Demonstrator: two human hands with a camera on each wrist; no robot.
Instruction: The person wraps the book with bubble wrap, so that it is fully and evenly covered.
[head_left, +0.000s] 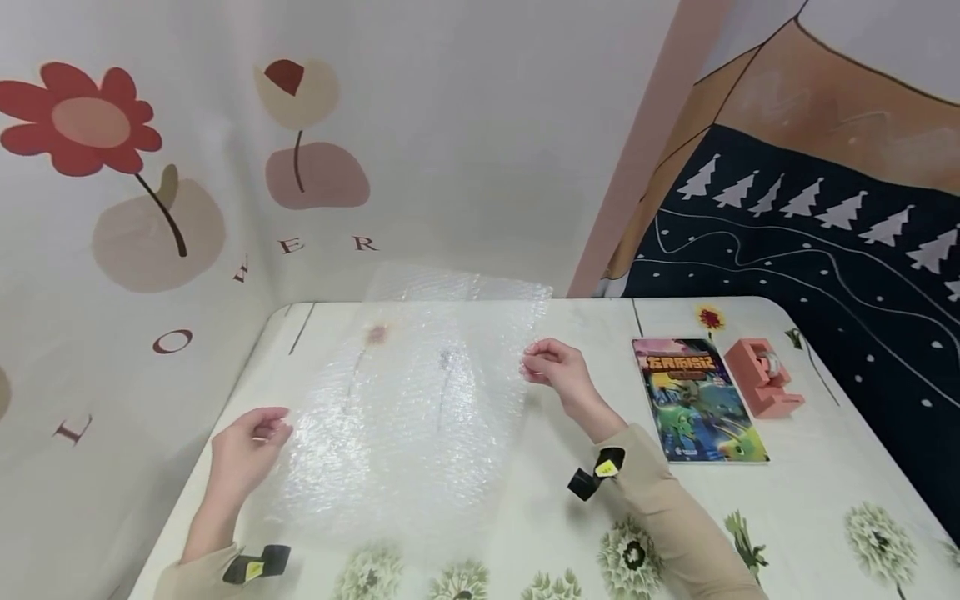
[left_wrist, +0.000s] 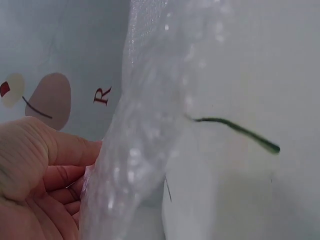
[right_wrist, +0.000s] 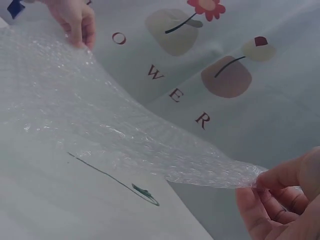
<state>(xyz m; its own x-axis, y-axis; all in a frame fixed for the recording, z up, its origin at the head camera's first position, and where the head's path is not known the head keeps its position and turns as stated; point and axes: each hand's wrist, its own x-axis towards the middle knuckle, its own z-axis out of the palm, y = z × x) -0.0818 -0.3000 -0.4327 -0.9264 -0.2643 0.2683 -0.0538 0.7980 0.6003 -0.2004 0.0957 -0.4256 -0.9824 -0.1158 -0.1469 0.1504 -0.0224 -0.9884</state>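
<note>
Here, a colourful book [head_left: 697, 404] and a pink tape dispenser [head_left: 763, 402] sit side by side near the right edge of the surface [head_left: 806, 475]. Above its left part, the left hand [head_left: 247, 446] and right hand [head_left: 562, 377] each pinch one side of a bubble-wrap sheet [head_left: 408, 417], thumbs closed against curled fingers; its near border seems blurred.

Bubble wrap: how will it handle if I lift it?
The bubble wrap is probably floppy: it curves between the left hand and right hand. It looks light, as each hand only pinches an edge. Being thin and see-through, it may crease easily.
</note>
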